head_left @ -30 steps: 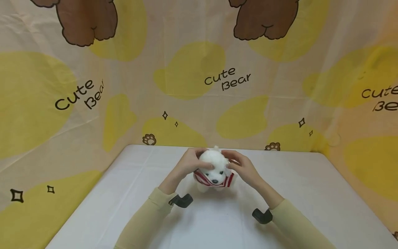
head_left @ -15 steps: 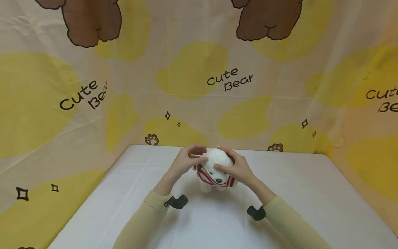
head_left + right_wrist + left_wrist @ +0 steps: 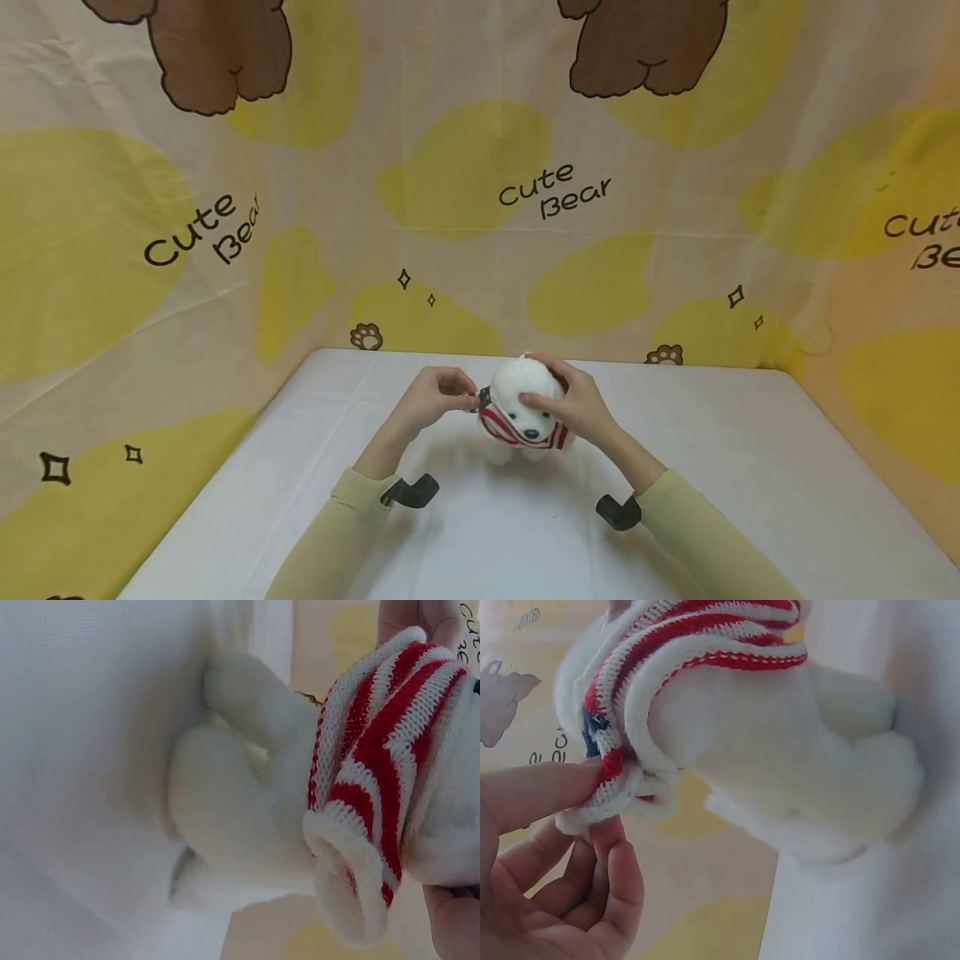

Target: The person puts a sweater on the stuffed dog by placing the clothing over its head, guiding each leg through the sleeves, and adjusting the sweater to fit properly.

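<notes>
A small white plush dog [image 3: 517, 398] stands on the white table [image 3: 735, 475], facing me, with a red-and-white striped knit garment [image 3: 517, 431] bunched around its neck. My left hand [image 3: 435, 398] pinches the garment's edge [image 3: 611, 791] at the toy's left side, between thumb and fingers. My right hand [image 3: 573, 404] cups the toy's head, thumb across its face and fingers over the top. The right wrist view shows the striped garment [image 3: 375, 765] and the plush legs [image 3: 225, 810] on the table. Both forearms wear pale yellow sleeves.
A curtain printed with yellow blobs, brown bears and "Cute Bear" [image 3: 553, 190] surrounds the table on three sides. Black wrist mounts [image 3: 408, 492] [image 3: 617, 510] sit on both forearms. Nothing else stands on the table.
My left hand has come off the toy's head and dropped to its left side, where it now pinches the garment's edge. My right hand has moved onto the head.
</notes>
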Demonstrator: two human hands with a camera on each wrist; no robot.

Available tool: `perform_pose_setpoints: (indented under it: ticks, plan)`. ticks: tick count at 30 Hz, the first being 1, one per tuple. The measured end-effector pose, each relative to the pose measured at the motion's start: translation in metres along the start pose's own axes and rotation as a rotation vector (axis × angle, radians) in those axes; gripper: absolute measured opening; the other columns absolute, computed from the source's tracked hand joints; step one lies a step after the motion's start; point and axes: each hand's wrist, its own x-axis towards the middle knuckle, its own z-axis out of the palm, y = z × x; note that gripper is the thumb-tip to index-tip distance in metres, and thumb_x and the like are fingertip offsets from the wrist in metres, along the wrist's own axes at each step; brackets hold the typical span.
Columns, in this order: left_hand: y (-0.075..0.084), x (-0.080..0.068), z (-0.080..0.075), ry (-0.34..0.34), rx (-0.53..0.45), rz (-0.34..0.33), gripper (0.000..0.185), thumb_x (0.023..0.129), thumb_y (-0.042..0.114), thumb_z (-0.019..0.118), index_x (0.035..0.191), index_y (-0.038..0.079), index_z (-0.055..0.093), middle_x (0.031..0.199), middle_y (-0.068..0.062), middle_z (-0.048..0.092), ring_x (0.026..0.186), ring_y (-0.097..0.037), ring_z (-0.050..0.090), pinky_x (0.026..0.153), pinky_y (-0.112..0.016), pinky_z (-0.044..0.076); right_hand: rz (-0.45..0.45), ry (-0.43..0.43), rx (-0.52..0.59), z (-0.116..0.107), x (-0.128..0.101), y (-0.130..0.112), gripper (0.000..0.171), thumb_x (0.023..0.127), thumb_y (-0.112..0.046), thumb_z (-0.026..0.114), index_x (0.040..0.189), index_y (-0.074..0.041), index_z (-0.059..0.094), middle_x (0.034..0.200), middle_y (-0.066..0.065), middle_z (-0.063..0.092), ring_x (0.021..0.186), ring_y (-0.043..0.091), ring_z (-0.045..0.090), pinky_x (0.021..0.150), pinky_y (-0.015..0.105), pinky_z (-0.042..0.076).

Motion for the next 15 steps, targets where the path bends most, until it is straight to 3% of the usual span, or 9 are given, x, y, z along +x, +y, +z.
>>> perform_pose_setpoints:
  ticks: [10, 15]
  plan:
    - [-0.011, 0.0, -0.002, -0.014, 0.025, -0.107, 0.008, 0.079, 0.01, 0.073, 0.084, 0.005, 0.069, 0.08, -0.005, 0.069, 0.078, -0.018, 0.063, 0.078, -0.036, 0.049, -0.028, -0.005, 0.029, 0.0, 0.0, -0.001, 0.058, 0.075, -0.023, 0.08, 0.128, -0.017, 0.058, 0.129, 0.009, 0.06, 0.111, 0.029, 0.059, 0.086, 0.048, 0.051]
    - [-0.015, 0.0, -0.001, -0.011, 0.037, -0.167, 0.008, 0.078, 0.011, 0.074, 0.083, 0.006, 0.07, 0.078, -0.003, 0.069, 0.079, -0.018, 0.061, 0.08, -0.043, 0.048, -0.027, -0.003, 0.026, 0.002, 0.001, -0.001, 0.058, 0.076, -0.015, 0.078, 0.129, -0.008, 0.056, 0.129, 0.014, 0.059, 0.112, 0.032, 0.058, 0.087, 0.049, 0.051]
